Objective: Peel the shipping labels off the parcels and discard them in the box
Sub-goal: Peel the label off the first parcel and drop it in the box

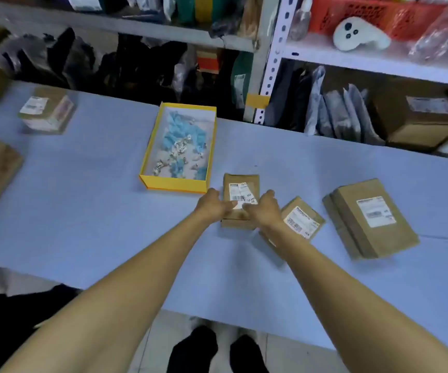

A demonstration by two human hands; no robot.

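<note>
Forearms stretched out; left hand and right hand both grip the parcel on the desk, just right of the box. Label not yet off. I'd expect it to tear if yanked fast. Thumbs too blurred to judge.

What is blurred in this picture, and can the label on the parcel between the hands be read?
Head view: soft throughout, with motion smear strongest on the labelled parcel at far left and the shelves; the label on the small parcel shows a barcode, its text unreadable; lighting is even, shadows faint.
</note>
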